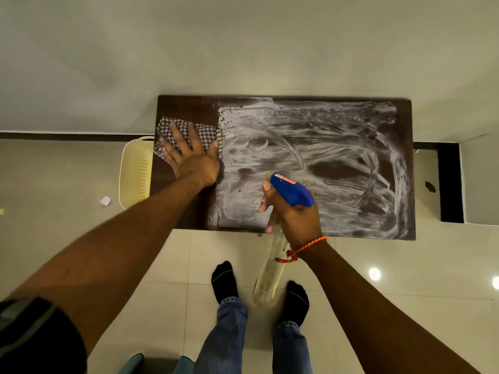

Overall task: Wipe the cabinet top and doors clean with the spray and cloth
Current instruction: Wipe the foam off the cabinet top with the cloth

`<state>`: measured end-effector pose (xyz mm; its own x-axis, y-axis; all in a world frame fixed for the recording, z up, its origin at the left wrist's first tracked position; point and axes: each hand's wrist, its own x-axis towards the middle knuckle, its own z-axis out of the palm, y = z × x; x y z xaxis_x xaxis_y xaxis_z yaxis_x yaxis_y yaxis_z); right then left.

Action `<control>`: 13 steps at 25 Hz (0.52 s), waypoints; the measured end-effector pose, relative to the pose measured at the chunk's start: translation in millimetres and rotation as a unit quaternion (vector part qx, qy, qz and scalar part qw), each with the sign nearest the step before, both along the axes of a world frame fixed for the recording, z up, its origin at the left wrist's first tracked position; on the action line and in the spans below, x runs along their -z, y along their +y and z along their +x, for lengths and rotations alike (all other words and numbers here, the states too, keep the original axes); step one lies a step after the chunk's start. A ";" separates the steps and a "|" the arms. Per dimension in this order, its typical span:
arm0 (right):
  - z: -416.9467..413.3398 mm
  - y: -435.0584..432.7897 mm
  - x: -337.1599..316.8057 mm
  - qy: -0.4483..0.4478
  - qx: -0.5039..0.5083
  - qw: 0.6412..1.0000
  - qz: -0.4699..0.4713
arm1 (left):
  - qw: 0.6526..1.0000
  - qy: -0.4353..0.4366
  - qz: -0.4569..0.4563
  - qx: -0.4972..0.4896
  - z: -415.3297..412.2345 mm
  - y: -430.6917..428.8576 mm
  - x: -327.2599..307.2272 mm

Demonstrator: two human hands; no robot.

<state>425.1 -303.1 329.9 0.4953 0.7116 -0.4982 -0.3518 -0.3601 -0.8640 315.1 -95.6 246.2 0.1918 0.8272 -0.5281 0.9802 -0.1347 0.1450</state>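
Note:
I look straight down on a dark brown cabinet top [189, 106]; white smeared streaks cover its middle and right, while a strip on the left is bare wood. My left hand [190, 153] lies flat with fingers spread on a checked cloth [208, 133] at the top's left end. My right hand [293, 215] grips a spray bottle with a blue trigger head [293, 191] over the front edge; its clear body [268, 276] hangs down below the hand. The cabinet doors are hidden under the top.
A cream plastic chair [135, 171] stands against the cabinet's left side. A wall runs behind the cabinet, and a white block [479, 182] stands to its right. My feet in black socks [225, 279] stand on the pale tiled floor. A paper scrap [105, 201] lies at left.

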 end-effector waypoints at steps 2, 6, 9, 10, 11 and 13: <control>0.0 -0.4 -2.9 -0.001 -0.001 1.000 0.005 | 1.000 -0.025 0.013 0.013 -27.8 -51.2 5.4; 0.2 -3.1 -9.8 0.000 -0.004 1.000 0.015 | 1.000 -0.017 0.025 0.006 -80.0 -145.0 8.6; -0.2 -6.9 -7.8 -0.004 -0.007 1.000 0.014 | 0.999 -0.016 0.041 0.006 -81.8 -152.9 10.2; -0.7 -8.9 -6.2 -0.005 -0.008 1.000 0.015 | 0.999 -0.018 0.047 -0.003 -75.8 -143.8 11.6; -0.7 -11.1 -4.3 -0.003 -0.009 1.000 0.015 | 0.999 -0.019 0.046 -0.016 -67.5 -130.0 12.7; 0.0 -15.4 -0.8 0.002 -0.010 1.000 0.014 | 0.998 -0.015 0.048 -0.043 -46.7 -91.2 14.4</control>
